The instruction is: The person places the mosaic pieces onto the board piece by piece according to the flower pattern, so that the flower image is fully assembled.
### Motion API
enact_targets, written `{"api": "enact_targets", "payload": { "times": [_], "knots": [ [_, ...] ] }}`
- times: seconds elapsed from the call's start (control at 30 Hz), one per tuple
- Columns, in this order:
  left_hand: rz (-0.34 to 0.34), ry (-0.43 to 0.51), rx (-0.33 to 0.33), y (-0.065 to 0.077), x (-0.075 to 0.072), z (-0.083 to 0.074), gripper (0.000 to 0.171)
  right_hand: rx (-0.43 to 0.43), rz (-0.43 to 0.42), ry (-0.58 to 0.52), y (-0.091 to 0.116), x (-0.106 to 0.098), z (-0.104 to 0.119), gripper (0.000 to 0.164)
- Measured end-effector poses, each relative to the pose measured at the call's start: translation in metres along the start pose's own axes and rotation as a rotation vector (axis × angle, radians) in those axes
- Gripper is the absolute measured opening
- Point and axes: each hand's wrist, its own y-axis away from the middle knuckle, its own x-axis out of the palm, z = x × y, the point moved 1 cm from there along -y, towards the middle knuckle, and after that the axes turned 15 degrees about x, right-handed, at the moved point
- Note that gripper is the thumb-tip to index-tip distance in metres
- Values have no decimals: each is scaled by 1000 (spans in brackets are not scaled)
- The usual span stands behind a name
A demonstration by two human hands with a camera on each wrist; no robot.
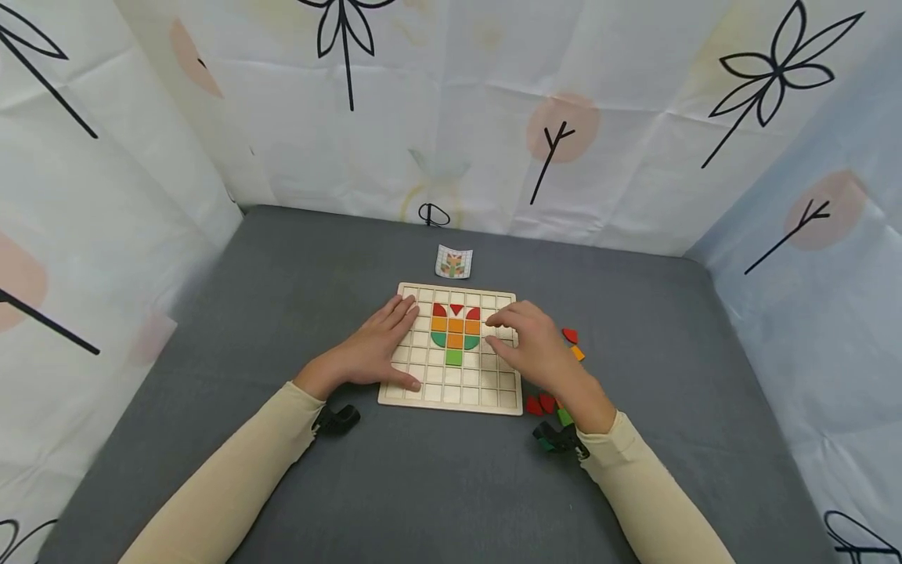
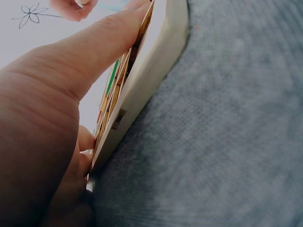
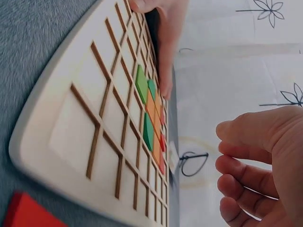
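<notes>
A wooden grid board [image 1: 423, 395] lies on the table, with red, orange and green tiles forming a flower-like pattern in its cells. Along its left side rests my left hand [image 1: 380, 345], fingers stretched over the upper left cells and thumb on the lower left ones. The left wrist view shows that thumb [image 2: 104, 42] on the board's edge. My right hand [image 1: 532, 345] hovers over the right part of the board, thumb and fingers apart. Its bent fingers [image 3: 246, 177] hold nothing in the right wrist view. A light green square tile [image 1: 454, 357] sits lowest in the pattern.
Behind the board lies a small card [image 1: 453, 262] printed with a similar pattern. Loose tiles lie right of the board: a red one [image 1: 570, 335], an orange one [image 1: 578, 353], and several more near the right wrist, including a green tile [image 1: 564, 417]. Printed curtains surround the grey table [image 1: 317, 266].
</notes>
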Motion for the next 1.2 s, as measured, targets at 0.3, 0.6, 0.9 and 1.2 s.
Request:
{"api": "enact_targets", "payload": {
  "times": [0.3,0.6,0.9,1.2],
  "knots": [
    [15,-25,-20,0,-1,1,137,27,-48,23,4,-18,-12,23],
    [24,-31,-25,-2,-1,0,137,80,-61,7,8,-36,-17,22],
    [25,-33,-22,-2,0,0,137,126,-77,-9,12,-46,-29,21],
    [20,-34,-26,0,-1,0,137,165,-108,-12,14,-55,-40,19]
  ]
}}
